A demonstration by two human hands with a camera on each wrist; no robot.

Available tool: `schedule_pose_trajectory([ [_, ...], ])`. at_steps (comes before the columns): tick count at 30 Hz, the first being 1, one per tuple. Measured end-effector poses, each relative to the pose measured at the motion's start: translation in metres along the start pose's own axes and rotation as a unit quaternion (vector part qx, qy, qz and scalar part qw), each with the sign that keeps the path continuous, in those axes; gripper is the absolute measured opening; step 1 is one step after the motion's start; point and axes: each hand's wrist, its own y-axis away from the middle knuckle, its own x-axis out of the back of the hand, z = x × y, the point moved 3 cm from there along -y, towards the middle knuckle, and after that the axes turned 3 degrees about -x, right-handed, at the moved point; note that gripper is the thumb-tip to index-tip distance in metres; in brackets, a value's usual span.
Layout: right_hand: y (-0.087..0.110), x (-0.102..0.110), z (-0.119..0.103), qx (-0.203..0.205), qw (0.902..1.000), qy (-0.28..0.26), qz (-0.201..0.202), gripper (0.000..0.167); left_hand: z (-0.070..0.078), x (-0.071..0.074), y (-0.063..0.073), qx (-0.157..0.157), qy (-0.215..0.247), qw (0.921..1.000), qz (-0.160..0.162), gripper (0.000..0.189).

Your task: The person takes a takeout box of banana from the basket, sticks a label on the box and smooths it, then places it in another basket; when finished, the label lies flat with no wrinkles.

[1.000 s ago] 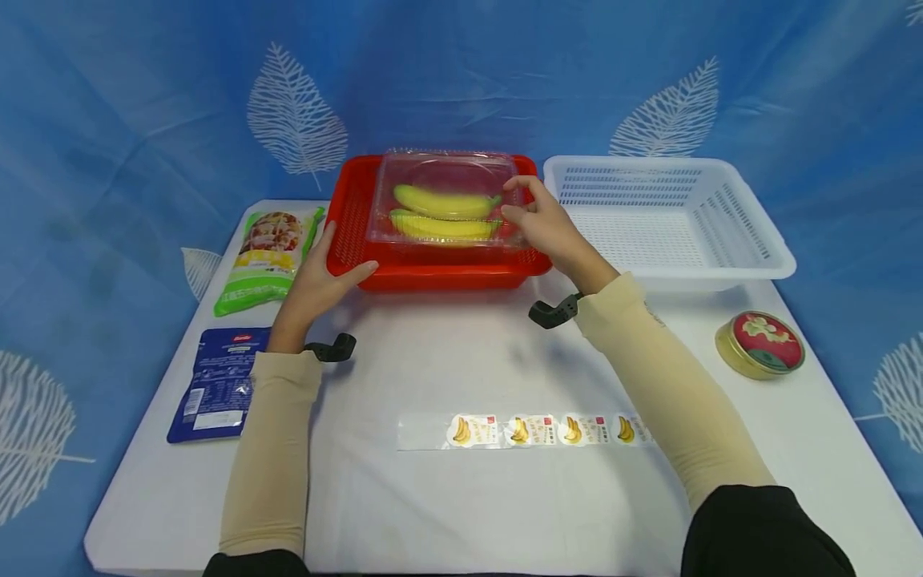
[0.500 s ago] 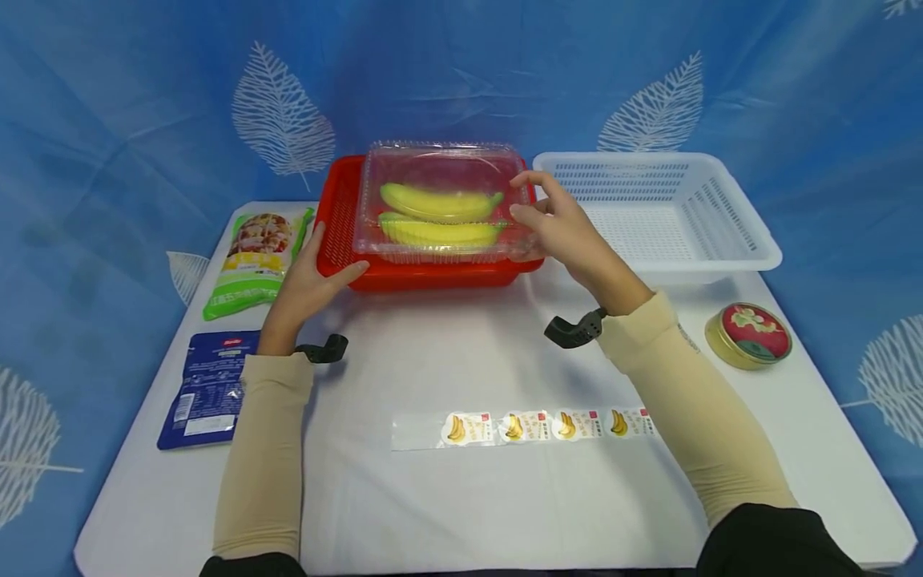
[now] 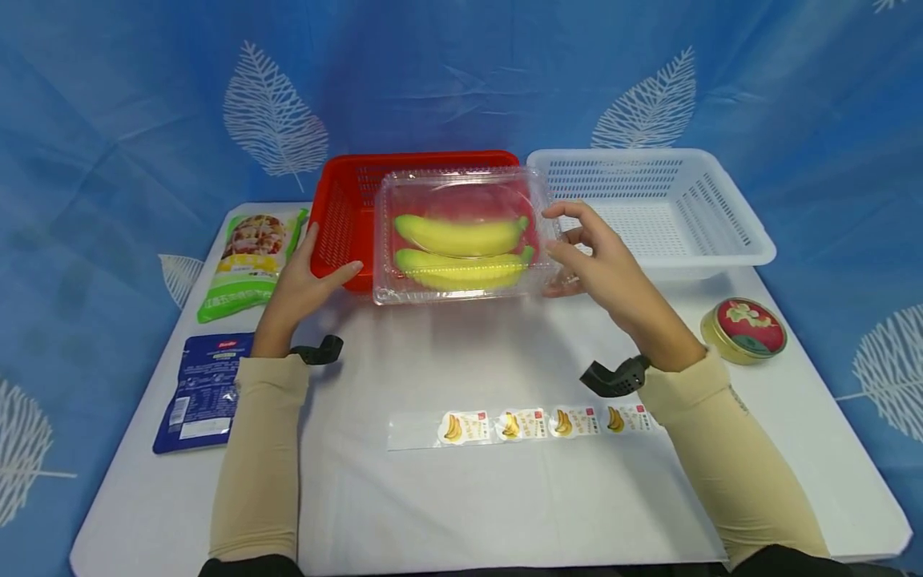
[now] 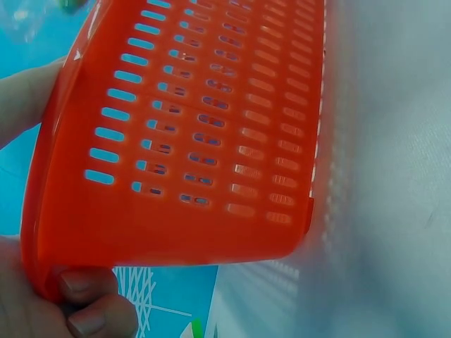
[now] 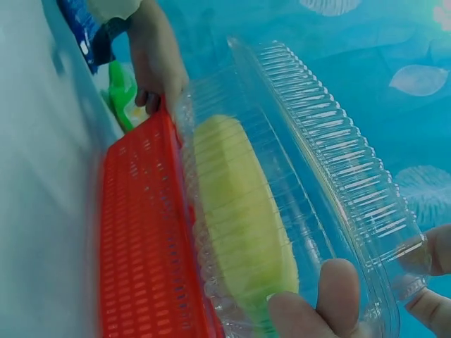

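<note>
A clear plastic clamshell box [image 3: 461, 192] hangs raised in front of the red basket [image 3: 346, 216], with two yellow-green bananas [image 3: 461, 236] inside. Its right end is gripped by my right hand [image 3: 606, 264], fingers and thumb on either side in the right wrist view. My left hand [image 3: 296, 284] holds the left front corner of the basket; in the left wrist view, its fingers [image 4: 99, 310] curl round the rim. Below lies a clear strip of banana stickers [image 3: 522, 425] on the white table.
A white basket [image 3: 649, 232] stands at the back right, with a round gold tin [image 3: 746, 328] in front of it. On the left lie a green food packet [image 3: 248, 268] and a dark blue pouch [image 3: 205, 393].
My right hand has lifted the clamshell box out of the red basket and brought it forward and to the right. The left hand stays on the basket's corner.
</note>
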Motion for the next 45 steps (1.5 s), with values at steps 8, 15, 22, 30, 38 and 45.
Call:
schedule_pose_trajectory([
  [8,0.038,0.011,0.01,0.009,0.9999,-0.003,-0.006,0.044,-0.001,0.001,0.002,0.006,-0.012,0.9999,-0.001,0.11],
  [15,0.064,0.017,0.029,0.015,0.9998,-0.011,0.0,0.043,0.001,0.003,0.002,0.006,-0.015,0.9998,-0.011,0.109],
  [22,0.081,0.015,0.058,0.022,0.9997,-0.012,-0.003,0.041,0.004,0.009,0.001,-0.005,-0.018,0.9997,-0.017,0.108],
  [30,0.092,0.016,0.094,-0.01,0.9997,-0.017,-0.012,0.039,0.006,0.008,0.002,-0.001,-0.054,0.9982,-0.025,0.109],
  [38,0.093,0.022,0.123,-0.022,0.9991,-0.036,-0.003,0.041,0.004,0.003,0.001,0.013,-0.064,0.9971,-0.041,0.113],
  [45,0.086,0.03,0.138,-0.01,0.9994,-0.032,0.006,0.041,0.004,0.001,0.0,0.0,-0.068,0.9971,-0.033,0.113],
])
